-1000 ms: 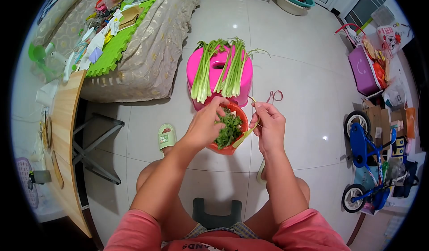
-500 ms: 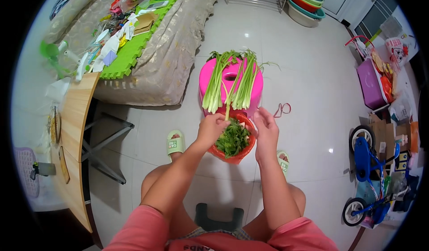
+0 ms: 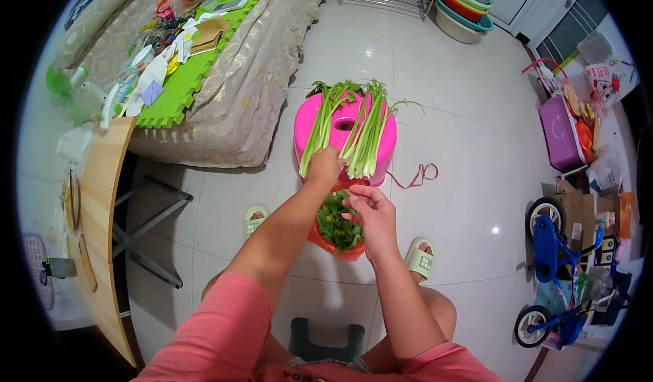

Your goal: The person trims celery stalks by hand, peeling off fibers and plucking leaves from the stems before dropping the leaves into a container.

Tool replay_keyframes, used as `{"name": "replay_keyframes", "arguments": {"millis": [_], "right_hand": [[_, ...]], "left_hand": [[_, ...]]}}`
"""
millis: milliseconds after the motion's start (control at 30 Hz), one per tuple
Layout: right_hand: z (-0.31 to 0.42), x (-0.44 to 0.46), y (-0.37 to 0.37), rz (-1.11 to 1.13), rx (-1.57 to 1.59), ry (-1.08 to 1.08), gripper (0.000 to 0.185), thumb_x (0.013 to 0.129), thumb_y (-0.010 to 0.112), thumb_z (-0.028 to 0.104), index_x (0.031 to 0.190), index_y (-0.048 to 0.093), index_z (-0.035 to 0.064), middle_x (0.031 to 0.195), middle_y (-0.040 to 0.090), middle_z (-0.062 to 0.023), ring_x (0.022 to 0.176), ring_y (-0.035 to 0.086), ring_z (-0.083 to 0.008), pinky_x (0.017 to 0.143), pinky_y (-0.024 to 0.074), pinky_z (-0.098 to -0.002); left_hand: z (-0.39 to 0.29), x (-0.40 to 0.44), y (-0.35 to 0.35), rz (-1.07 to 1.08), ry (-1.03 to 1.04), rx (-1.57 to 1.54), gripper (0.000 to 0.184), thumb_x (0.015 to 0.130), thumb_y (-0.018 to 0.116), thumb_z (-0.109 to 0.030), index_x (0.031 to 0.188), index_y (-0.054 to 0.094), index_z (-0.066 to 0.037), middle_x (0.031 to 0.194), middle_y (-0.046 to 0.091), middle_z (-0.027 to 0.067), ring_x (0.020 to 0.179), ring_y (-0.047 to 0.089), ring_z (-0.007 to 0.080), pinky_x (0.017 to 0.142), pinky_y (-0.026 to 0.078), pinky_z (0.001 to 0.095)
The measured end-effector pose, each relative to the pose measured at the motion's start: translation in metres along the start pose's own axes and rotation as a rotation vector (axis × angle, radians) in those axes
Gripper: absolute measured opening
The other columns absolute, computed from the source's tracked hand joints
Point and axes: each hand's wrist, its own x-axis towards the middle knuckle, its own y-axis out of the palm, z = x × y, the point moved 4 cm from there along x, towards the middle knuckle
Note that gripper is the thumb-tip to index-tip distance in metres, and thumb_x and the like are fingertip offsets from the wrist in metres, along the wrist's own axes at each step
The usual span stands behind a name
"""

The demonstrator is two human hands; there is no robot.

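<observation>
Two bunches of celery lie on a pink stool (image 3: 307, 127), leaf ends away from me: a left bunch (image 3: 322, 120) and a right bunch (image 3: 367, 137). My left hand (image 3: 325, 166) is at the cut ends of the left bunch, fingers closed on a celery stalk that it mostly hides. My right hand (image 3: 373, 213) hovers over a red plastic bag (image 3: 352, 254) in front of the stool, its fingers loosely bent and apart, with nothing visible in them. Green celery leaves (image 3: 337, 225) fill the bag.
A red ribbon (image 3: 422, 174) lies on the tiled floor right of the stool. A wooden table (image 3: 102, 198) and a covered bed (image 3: 224, 123) with clutter are on the left. A blue balance bike (image 3: 551, 253) and boxes stand on the right; stacked basins (image 3: 466, 14) are behind.
My left hand has moved forward from above the bag to the left bunch, taking a celery stalk there. My right hand has shifted left and closer to me. The view has turned slightly.
</observation>
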Motion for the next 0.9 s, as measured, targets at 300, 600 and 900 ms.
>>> {"name": "replay_keyframes", "arguments": {"millis": [300,600,900], "right_hand": [[-0.005,-0.005,0.003,0.021,-0.079,-0.027,0.016,0.086,0.053,0.009,0.098,0.056,-0.0006,0.087,0.060,-0.0057,0.075,0.058,-0.0126,0.065,0.0489,-0.0256],[-0.001,-0.003,0.005,0.001,-0.105,-0.089,0.020,0.085,0.048,0.002,0.105,0.052,-0.0024,0.075,0.058,-0.0041,0.067,0.057,-0.0113,0.066,0.0489,-0.0245],[0.003,-0.005,-0.008,0.091,-0.162,-0.014,0.017,0.082,0.053,0.002,0.098,0.056,-0.0007,0.084,0.060,-0.0058,0.076,0.058,-0.0115,0.066,0.0490,-0.0248]], "left_hand": [[-0.003,-0.014,-0.010,-0.074,-0.017,-0.044,0.021,0.076,0.061,-0.024,0.081,0.066,-0.005,0.075,0.063,0.0177,0.073,0.061,0.0347,0.070,0.048,0.0420],[0.041,-0.063,-0.057,-0.225,-0.118,-0.048,0.018,0.080,0.057,-0.023,0.081,0.056,-0.005,0.086,0.055,0.0134,0.076,0.056,0.0363,0.069,0.044,0.0459],[0.031,-0.040,-0.037,-0.181,-0.085,-0.005,0.024,0.077,0.061,-0.014,0.100,0.057,-0.008,0.095,0.054,0.0118,0.087,0.056,0.0328,0.074,0.045,0.0417]]}}
